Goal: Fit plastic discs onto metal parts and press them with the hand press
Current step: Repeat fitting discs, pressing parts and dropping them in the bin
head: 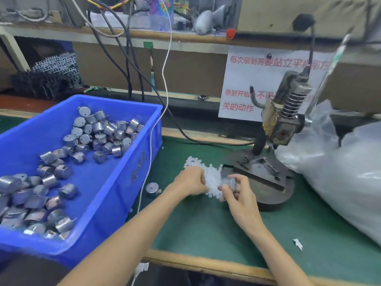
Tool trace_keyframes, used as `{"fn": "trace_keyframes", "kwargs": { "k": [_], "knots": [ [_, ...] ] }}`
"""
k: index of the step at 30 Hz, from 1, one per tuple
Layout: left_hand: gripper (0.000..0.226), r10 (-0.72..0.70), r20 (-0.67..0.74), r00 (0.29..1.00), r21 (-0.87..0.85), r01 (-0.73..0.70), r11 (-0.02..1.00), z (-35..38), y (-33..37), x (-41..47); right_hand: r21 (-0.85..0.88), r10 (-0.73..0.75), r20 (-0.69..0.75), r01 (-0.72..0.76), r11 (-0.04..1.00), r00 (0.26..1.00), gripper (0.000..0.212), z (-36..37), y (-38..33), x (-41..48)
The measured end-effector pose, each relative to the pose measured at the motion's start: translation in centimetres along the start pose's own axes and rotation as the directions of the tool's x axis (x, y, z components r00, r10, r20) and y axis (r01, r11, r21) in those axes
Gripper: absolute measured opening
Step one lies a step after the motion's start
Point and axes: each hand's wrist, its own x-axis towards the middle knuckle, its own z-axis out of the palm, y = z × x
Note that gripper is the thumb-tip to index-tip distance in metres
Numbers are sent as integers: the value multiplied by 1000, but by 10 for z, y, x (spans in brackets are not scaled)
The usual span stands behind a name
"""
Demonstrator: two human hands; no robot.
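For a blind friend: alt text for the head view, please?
Left hand reaches into a heap of white plastic discs; right hand holds a blurred metal part, by a hand press. Blue bin of metal parts at left.

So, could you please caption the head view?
Left hand picks at white plastic discs, right hand holds a metal part, beside the hand press.

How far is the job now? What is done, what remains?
Done: nothing clearly; the press bed holds no part. In hand: the right hand pinches a blurred metal part, the left hand touches the plastic discs. Left: fitting, pressing, and the many parts in the blue bin.
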Motion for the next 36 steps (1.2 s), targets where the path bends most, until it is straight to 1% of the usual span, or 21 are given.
{"fn": "trace_keyframes", "kwargs": {
  "k": [2, 4, 6, 8, 10, 11, 12, 13, 14, 15, 16, 18, 19, 22, 26, 28, 33, 36],
  "knots": [
    [17, -5, -3, 1000, -56, 5, 998, 21, -12, -2, -36, -23, 52, 25, 999, 998, 24, -2, 11, -14],
    [14, 7, -72, 997, -104, -14, 995, 30, -18, -1, -49, -49, 70, 53, 997, 996, 22, -3, 17, -18],
    [10, 30, -109, 994, -121, -43, 992, 35, -21, -2, -34, -46, 71, 48, 998, 996, 22, -3, 18, -17],
    [6, 61, -138, 989, -94, -74, 993, 38, -24, -5, 1, -35, 108, 35, 999, 994, 26, -5, 16, -16],
    [7, 108, -170, 979, -15, -112, 994, 41, -23, -10, -18, -58, 153, 62, 998, 987, 34, -5, 17, -18],
    [10, 135, -189, 973, -43, -146, 988, 42, -24, -13, -31, -77, 161, 83, 996, 984, 37, -5, 18, -20],
    [14, 156, -202, 967, -143, -187, 972, 44, -24, -16, -23, -83, 163, 88, 996, 983, 38, -5, 20, -21],
    [20, 177, -201, 963, -250, -225, 942, 46, -24, -20, 4, -69, 159, 70, 998, 985, 38, -5, 21, -22],
    [23, 197, -199, 960, -310, -252, 917, 49, -24, -25, 52, -41, 151, 33, 998, 988, 37, -5, 22, -22],
    [23, 221, -197, 955, -321, -276, 906, 54, -25, -29, 92, -10, 145, -4, 996, 989, 37, -5, 23, -21],
    [18, 246, -214, 945, -282, -301, 911, 60, -27, -33, 115, 14, 142, -30, 993, 990, 35, -4, 24, -21],
    [7, 278, -304, 911, -173, -340, 924, 71, -30, -36, 105, 28, 144, -43, 994, 989, 30, -4, 26, -21],
    [5, 273, -331, 903, -148, -336, 930, 73, -30, -36, 92, 27, 144, -41, 995, 989, 27, -4, 26, -21],
    [10, 249, -363, 898, -157, -323, 933, 74, -32, -34, 57, 22, 122, -29, 998, 992, 19, -3, 27, -21],
    [20, 227, -379, 897, -211, -323, 923, 73, -34, -37, -5, 0, 97, 1, 1000, 995, 21, 3, 23, -19],
    [20, 215, -380, 899, -222, -315, 923, 73, -34, -37, -43, -25, 118, 31, 999, 993, 22, 5, 20, -19],
    [18, 216, -375, 902, -236, -318, 918, 73, -34, -38, -76, -43, 153, 55, 996, 987, 23, 5, 17, -20],
    [26, 205, -392, 897, -256, -321, 912, 73, -34, -39, -124, -61, 147, 80, 989, 987, 20, 6, 17, -20]
  ]
}}
